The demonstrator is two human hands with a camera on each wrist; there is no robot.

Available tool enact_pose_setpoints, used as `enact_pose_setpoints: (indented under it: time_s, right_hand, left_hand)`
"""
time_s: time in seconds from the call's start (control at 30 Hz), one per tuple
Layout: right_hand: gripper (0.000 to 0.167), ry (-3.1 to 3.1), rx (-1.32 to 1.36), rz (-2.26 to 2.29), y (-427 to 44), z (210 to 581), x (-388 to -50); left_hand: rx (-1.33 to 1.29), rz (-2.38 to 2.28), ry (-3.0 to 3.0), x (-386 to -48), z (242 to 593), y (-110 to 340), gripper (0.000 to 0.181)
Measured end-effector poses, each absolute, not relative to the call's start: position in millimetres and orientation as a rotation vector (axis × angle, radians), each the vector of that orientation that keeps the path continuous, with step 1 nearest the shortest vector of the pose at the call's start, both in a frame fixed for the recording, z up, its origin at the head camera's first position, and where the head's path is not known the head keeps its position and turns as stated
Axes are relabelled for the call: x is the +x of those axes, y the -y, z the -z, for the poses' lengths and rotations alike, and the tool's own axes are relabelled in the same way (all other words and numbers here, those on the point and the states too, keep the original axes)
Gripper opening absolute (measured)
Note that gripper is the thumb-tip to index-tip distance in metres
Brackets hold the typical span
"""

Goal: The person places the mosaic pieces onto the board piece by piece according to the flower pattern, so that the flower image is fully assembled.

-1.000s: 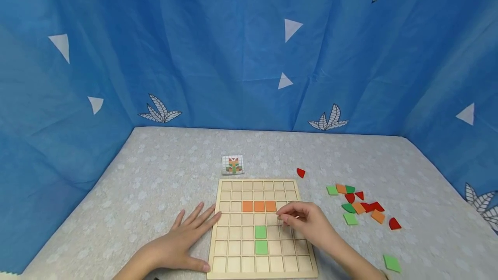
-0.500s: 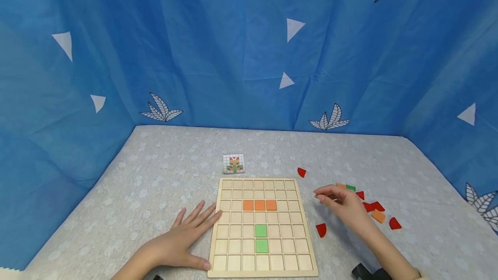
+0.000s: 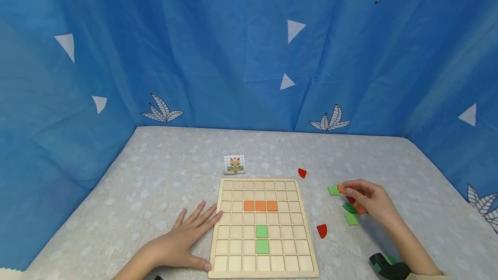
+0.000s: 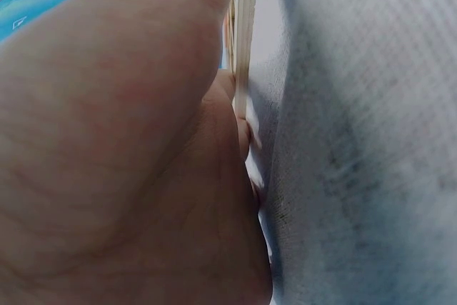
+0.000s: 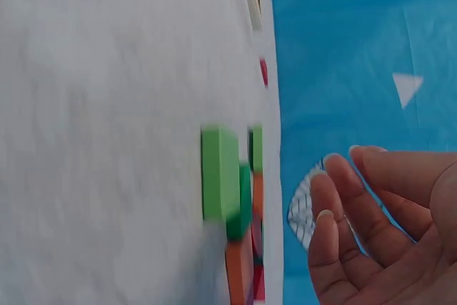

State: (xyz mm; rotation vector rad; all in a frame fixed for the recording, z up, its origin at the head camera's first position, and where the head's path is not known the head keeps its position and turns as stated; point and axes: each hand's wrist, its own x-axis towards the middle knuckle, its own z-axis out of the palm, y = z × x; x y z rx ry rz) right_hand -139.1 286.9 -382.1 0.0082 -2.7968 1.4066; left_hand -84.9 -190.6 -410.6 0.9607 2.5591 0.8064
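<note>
A wooden grid board (image 3: 264, 274) lies on the cloth, holding three orange square tiles (image 3: 260, 205) in a row and two green square tiles (image 3: 262, 246) in a column. Beside its left edge my left hand (image 3: 180, 243) lies spread, fingertips and thumb tip touching the rim; the left wrist view shows mostly palm. My right hand (image 3: 369, 199) hovers over loose tiles, fingertips near an orange tile (image 3: 341, 189). In the right wrist view its fingers are loosely bent, with nothing visible between them. Close by are a green square tile (image 3: 333, 190) and another green tile (image 3: 351, 219).
A printed pattern card (image 3: 234, 164) sits behind the board. One red quarter-round piece (image 3: 302, 173) is near the board's far right corner, another red piece (image 3: 321, 230) by its right edge. A dark device (image 3: 389, 267) is at the right wrist. A blue curtain (image 3: 233, 55) surrounds the table.
My right hand has moved from over the board rightward to the loose tiles. The red piece by the board's right edge has come into view. The left hand stays put.
</note>
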Motion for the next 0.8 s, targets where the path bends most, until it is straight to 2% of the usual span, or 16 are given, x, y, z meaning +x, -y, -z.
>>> enact_pose_setpoints:
  time_s: [0.3,0.53,0.7,0.8]
  right_hand:
    - [0.029,2.837,0.065,-1.305,-305,385,-140]
    - [0.023,2.931,0.245,-1.318,-314,387,-139]
    - [0.027,3.013,0.269,-1.377,-323,387,-138]
    - [0.030,2.989,0.403,-1.400,-327,391,-138]
  left_hand:
    - [0.967,-0.782,-2.588,-85,413,191,0.103]
    - [0.988,-0.802,-2.586,-84,413,190,0.103]
    - [0.990,-0.797,-2.583,-84,414,189,0.103]
    - [0.989,-0.795,-2.580,-84,414,189,0.103]
